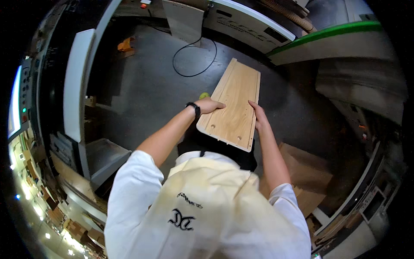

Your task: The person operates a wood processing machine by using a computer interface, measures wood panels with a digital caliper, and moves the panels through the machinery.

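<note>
A long wooden board [235, 99] with drilled holes at its near end and grooves along its sides is held out in front of my body, above the floor. My left hand [209, 105] grips its left edge, thumb lying on the top face and the other fingers hidden beneath. On the opposite edge, my right hand [258, 114] is closed round the board, its thumb on the rim. The board points away from me, tilted slightly to the right.
White machine housings [254, 23] stand ahead, one with a green edge [327, 34]. A black cable [174, 64] loops on the grey floor. An orange object [126, 45] lies far left. A white panel [77, 86] rises at left; cardboard [306, 168] sits at right.
</note>
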### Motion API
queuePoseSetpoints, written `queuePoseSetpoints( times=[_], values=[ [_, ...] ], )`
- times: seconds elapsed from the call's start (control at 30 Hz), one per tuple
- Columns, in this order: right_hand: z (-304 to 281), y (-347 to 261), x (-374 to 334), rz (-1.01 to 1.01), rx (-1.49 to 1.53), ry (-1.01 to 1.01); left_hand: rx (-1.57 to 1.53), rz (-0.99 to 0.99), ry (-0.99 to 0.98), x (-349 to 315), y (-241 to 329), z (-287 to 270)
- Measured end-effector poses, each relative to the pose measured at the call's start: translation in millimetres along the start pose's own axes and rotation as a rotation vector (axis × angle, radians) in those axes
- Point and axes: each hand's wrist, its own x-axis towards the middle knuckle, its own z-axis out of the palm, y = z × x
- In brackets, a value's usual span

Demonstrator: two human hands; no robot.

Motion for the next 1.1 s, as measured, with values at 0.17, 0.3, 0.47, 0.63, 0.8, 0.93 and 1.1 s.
queuePoseSetpoints(
  times=[0.17, 0.3, 0.47, 0.63, 0.8, 0.93, 1.1],
  values=[
    [-71, -46, 78, 0.279, 0.171, -0.063, -0.04, -0.245, -0.136, 160, 50, 6],
    [-124, -114, 168, 0.297, 0.107, -0.129, 0.005, -0.296, -0.156, 295, 98, 4],
    [-171, -132, 240, 0.286, 0.121, -0.065, 0.049, -0.308, -0.197, 402, 84, 12],
    [-198, -201, 288, 0.286, 0.035, 0.016, -0.077, -0.369, -0.194, 458, 138, 9],
    [-203, -242, 341, 0.347, -0.017, -0.081, -0.174, -0.384, -0.171, 497, 147, -12],
    [-195, -250, 354, 0.301, -0.062, -0.032, -0.465, -0.376, -0.153, 505, 146, -18],
    [-246, -288, 374, 0.245, 0.083, -0.319, -0.533, -0.359, -0.178, 526, 198, -13]
  ],
)
